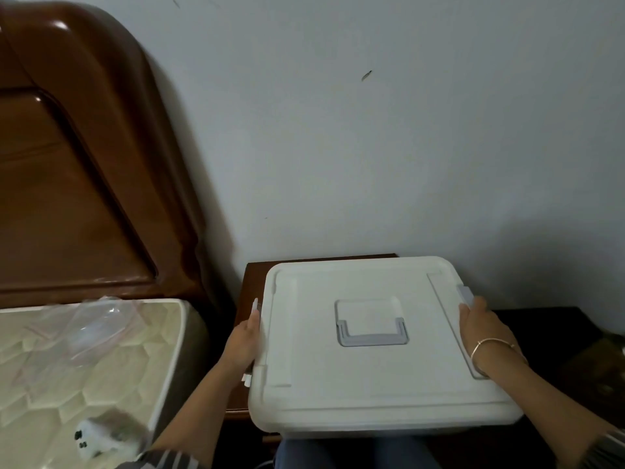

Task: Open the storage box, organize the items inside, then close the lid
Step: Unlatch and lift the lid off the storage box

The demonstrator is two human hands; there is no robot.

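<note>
The closed storage box (372,367) sat on the bedside cabinet (254,277), right hand (480,328) curled round its grey latch (465,294), left hand (245,336) grasp at the opposite edge indeterminate; rigid, slick plastic, judged best held at both sides.

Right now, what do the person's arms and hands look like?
Both forearms are bare; a striped grey-and-white left sleeve and right sleeve sit near the elbows. A thin gold-coloured bangle circles the right wrist. No gloves on left hand or right hand.
</note>
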